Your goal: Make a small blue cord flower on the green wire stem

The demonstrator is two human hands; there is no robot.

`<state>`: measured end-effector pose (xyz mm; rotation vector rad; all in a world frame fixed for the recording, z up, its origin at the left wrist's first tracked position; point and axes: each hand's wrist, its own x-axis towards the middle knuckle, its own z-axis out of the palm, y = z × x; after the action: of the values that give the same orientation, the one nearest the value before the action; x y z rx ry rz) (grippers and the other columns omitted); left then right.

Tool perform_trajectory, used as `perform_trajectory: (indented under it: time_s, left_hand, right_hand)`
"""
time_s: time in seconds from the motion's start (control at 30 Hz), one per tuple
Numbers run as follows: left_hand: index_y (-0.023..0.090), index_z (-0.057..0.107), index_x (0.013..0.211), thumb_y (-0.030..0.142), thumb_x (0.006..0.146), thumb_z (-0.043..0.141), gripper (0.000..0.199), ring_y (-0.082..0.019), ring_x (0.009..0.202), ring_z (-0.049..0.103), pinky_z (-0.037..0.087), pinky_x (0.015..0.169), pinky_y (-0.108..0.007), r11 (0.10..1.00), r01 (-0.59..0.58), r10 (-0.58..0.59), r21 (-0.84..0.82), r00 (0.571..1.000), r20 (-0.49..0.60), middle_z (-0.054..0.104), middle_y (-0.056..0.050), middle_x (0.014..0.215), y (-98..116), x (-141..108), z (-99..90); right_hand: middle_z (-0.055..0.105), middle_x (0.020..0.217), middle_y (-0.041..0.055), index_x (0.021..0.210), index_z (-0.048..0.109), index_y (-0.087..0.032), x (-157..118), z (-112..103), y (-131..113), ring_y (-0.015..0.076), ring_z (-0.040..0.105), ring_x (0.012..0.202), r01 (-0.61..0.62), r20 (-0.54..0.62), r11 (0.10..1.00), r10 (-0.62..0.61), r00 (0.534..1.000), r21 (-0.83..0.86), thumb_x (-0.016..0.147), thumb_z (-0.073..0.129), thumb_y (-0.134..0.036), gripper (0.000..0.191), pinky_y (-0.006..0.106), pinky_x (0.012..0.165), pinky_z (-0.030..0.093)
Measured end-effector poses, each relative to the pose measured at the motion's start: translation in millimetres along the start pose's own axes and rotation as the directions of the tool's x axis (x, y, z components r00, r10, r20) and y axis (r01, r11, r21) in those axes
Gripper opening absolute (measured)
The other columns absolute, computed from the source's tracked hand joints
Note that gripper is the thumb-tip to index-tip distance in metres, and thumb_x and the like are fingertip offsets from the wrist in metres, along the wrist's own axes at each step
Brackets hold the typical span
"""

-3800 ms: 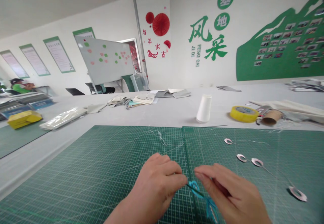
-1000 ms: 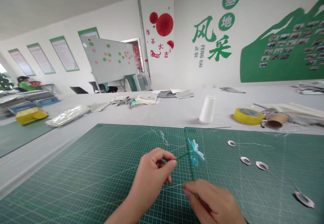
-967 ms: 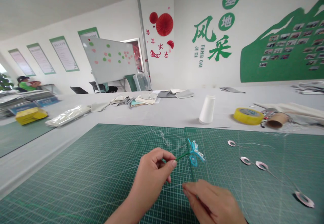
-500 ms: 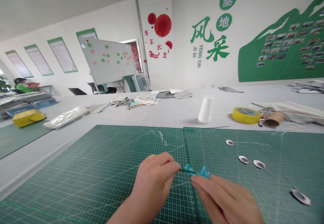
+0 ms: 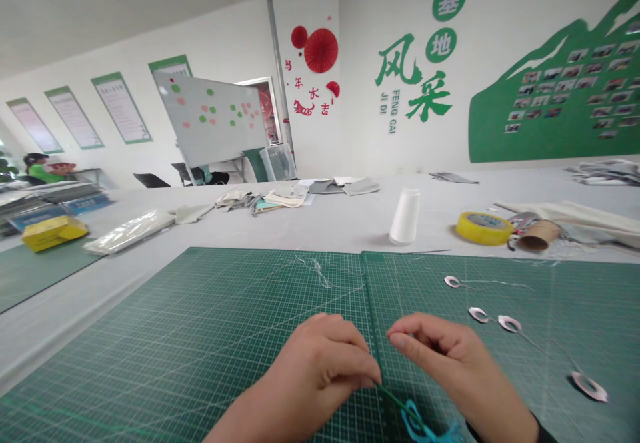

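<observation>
My left hand pinches the end of a thin green stem above the cutting mat. Light-blue looped material hangs at the stem's other end, low in the view and partly cut off by the bottom edge. To the right, my right hand has its thumb and fingertips pressed together, apart from the stem; whether something fine is between them is too small to tell.
Green cutting mats lie below the hands. White-pink rings with thin stems lie right. Behind them stand a white thread cone, yellow tape and a cardboard tube. A person sits far left.
My right hand has let go of the blue material and moved up off it. My left hand has shifted right and down, and the stem now slopes down to the right.
</observation>
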<state>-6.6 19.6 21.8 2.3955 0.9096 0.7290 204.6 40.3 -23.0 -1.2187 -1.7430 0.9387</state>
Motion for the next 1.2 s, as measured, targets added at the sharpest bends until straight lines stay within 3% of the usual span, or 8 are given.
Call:
perform_trajectory:
  time_s: [0.17,0.37,0.5,0.63,0.73,0.83,1.03,1.2]
  left_hand:
    - [0.02,0.074,0.079,0.007,0.081,0.068,0.014,-0.013,0.076,0.061,0.046,0.072,-0.024,0.947,0.122,-0.166,-0.298,0.978,-0.127,0.066,0.0,0.079,-2,0,-2.7]
    - [0.018,0.067,0.074,0.015,0.08,0.064,0.007,-0.01,0.057,0.052,0.042,0.055,-0.023,0.823,0.24,-0.416,-0.514,0.872,-0.258,0.055,0.003,0.07,-13,3,1.4]
    - [0.017,0.064,0.076,0.02,0.08,0.063,0.004,-0.009,0.049,0.051,0.041,0.05,-0.023,0.771,0.316,-0.526,-0.552,0.805,-0.274,0.053,0.005,0.064,-19,5,4.2]
    - [0.018,0.064,0.076,0.021,0.081,0.062,0.006,-0.01,0.048,0.051,0.042,0.05,-0.024,0.795,0.385,-0.555,-0.47,0.773,-0.306,0.055,0.004,0.063,-20,3,5.6]
    - [0.018,0.066,0.075,0.018,0.082,0.061,0.009,-0.012,0.055,0.054,0.044,0.055,-0.026,0.862,0.398,-0.497,-0.315,0.789,-0.362,0.059,0.002,0.071,-19,1,6.9]
    - [0.02,0.068,0.076,0.011,0.082,0.06,0.013,-0.015,0.068,0.058,0.045,0.065,-0.028,0.928,0.354,-0.369,-0.115,0.837,-0.404,0.063,0.001,0.075,-19,0,8.2]
    - [0.021,0.072,0.085,0.011,0.088,0.055,0.019,-0.016,0.075,0.061,0.046,0.068,-0.028,0.959,0.259,-0.216,0.118,0.933,-0.289,0.065,-0.002,0.082,-20,-1,9.3]
    - [0.021,0.072,0.085,0.012,0.09,0.053,0.021,-0.016,0.072,0.059,0.044,0.064,-0.027,0.945,0.193,-0.141,0.264,0.969,-0.202,0.065,-0.002,0.081,-18,-2,7.6]
  right_hand:
    - [0.05,0.057,-0.0035,0.071,0.069,-0.018,3,8,6,0.0117,0.042,0.051,-0.118,0.078,0.965,0.102,0.992,0.235,0.077,0.065,-0.049,0.031,0.024,0.049,0.036]
    - [0.037,0.054,-0.0072,0.063,0.059,-0.02,-3,27,5,0.0094,0.032,0.048,-0.074,0.069,0.958,0.057,0.996,0.278,0.08,0.061,-0.048,0.033,0.022,0.047,0.032]
    - [0.044,0.057,-0.0056,0.07,0.063,-0.021,-13,37,2,0.0115,0.041,0.053,0.006,0.075,0.996,-0.013,0.997,0.091,0.087,0.055,-0.04,0.027,0.023,0.051,0.035]
    - [0.064,0.069,-0.003,0.082,0.066,-0.023,-22,41,0,0.0126,0.059,0.061,0.237,0.065,0.962,-0.23,0.971,-0.135,0.093,0.049,-0.028,0.02,0.022,0.058,0.045]
    - [0.07,0.075,-0.0022,0.089,0.065,-0.023,-27,41,0,0.0117,0.065,0.063,0.428,0.05,0.877,-0.428,0.902,-0.219,0.092,0.049,-0.018,0.017,0.021,0.059,0.048]
    - [0.067,0.067,-0.0021,0.089,0.065,-0.022,-28,39,-3,0.0121,0.064,0.055,0.508,0.015,0.799,-0.532,0.846,-0.32,0.092,0.049,-0.015,0.017,0.022,0.052,0.047]
    - [0.068,0.066,-0.0015,0.091,0.064,-0.022,-24,27,-11,0.0123,0.064,0.053,0.533,-0.064,0.766,-0.59,0.805,-0.36,0.092,0.05,-0.016,0.015,0.022,0.051,0.049]
    - [0.07,0.07,-0.0021,0.093,0.063,-0.023,-20,15,-11,0.0125,0.067,0.057,0.501,-0.101,0.773,-0.577,0.811,-0.39,0.091,0.054,-0.018,0.011,0.022,0.054,0.05]
